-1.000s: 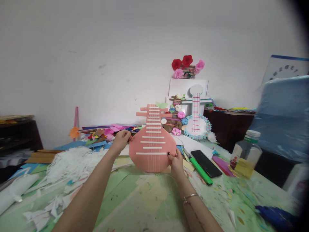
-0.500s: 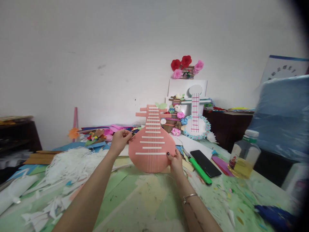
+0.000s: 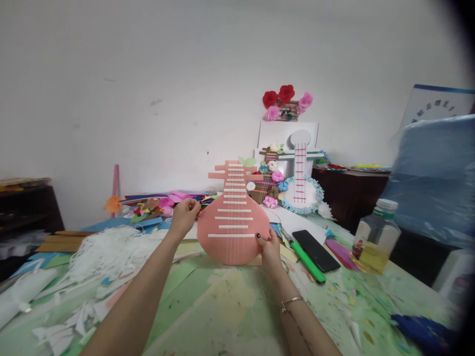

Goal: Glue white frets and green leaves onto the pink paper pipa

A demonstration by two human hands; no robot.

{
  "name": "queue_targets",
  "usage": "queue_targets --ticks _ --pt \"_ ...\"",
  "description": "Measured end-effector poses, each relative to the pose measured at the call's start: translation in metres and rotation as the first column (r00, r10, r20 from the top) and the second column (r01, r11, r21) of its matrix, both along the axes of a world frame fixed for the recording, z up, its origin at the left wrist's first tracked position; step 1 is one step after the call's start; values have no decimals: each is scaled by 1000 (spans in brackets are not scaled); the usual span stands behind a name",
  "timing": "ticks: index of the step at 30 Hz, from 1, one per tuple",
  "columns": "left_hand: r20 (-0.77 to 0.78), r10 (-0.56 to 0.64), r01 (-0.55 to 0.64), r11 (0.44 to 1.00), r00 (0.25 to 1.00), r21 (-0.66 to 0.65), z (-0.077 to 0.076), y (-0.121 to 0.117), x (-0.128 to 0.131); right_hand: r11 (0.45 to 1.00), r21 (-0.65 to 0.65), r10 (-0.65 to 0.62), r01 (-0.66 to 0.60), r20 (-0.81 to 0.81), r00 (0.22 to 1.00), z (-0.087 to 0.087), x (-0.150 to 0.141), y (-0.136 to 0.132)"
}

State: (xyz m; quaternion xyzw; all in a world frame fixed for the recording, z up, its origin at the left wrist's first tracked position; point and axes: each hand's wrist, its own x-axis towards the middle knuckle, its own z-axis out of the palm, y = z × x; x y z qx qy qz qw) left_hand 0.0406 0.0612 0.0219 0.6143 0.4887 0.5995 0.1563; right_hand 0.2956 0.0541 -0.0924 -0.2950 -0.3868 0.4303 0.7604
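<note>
A pink paper lute [image 3: 233, 227] stands upright on the table in front of me, crossed by white strips, with thin white strings down its middle and green paper leaves [image 3: 247, 161] at the top of the neck. My left hand [image 3: 185, 218] is closed in a pinch at the upper left edge of its round body. At the lower right edge my right hand [image 3: 271, 247] grips the body, thumb in front and the other fingers partly hidden behind. A bracelet [image 3: 292, 301] circles the right wrist.
White paper shreds [image 3: 111, 254] heap at the left. Right of the lute lie a green marker [image 3: 307, 262] and a black phone [image 3: 316, 250], with a bottle of yellow liquid [image 3: 375, 240] beyond. A white paper instrument [image 3: 300, 190] and paper flowers [image 3: 276, 176] stand behind.
Almost nothing differs. My left fingers have shifted very slightly at the lute's edge; the lute and my right hand stay in place.
</note>
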Motion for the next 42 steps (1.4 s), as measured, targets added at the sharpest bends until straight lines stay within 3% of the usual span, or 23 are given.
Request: queue_targets --ticks 10,16,20,22,26,28,32,35,42 --pt "-77 133 -132 991 988 13 0 -3 2 1000 8 11 -11 -8 1000 0 0 0" --pt "-57 138 -135 990 989 47 0 -3 3 1000 24 17 -17 -21 1000 1 -1 -1" --pt "-16 140 -138 984 990 112 8 -11 2 997 66 46 -45 -15 999 6 -6 -7" --pt "7 198 -195 959 980 207 17 -20 -2 994 81 76 -76 3 997 10 -9 -11" --pt "104 323 -332 815 941 475 35 -39 -10 989 86 115 -118 31 993 16 -14 -16" --pt "116 256 -280 824 960 493 41 -43 -13 989 82 124 -127 35 992 17 -15 -17" --pt "78 34 -65 897 996 436 43 -42 -16 987 72 138 -141 54 989 20 -15 -19" --pt "29 -61 44 909 998 414 41 -39 -14 986 71 145 -150 73 987 22 -16 -22" --pt "58 -135 98 899 989 427 42 -41 -10 986 85 133 -143 120 984 23 -17 -25"
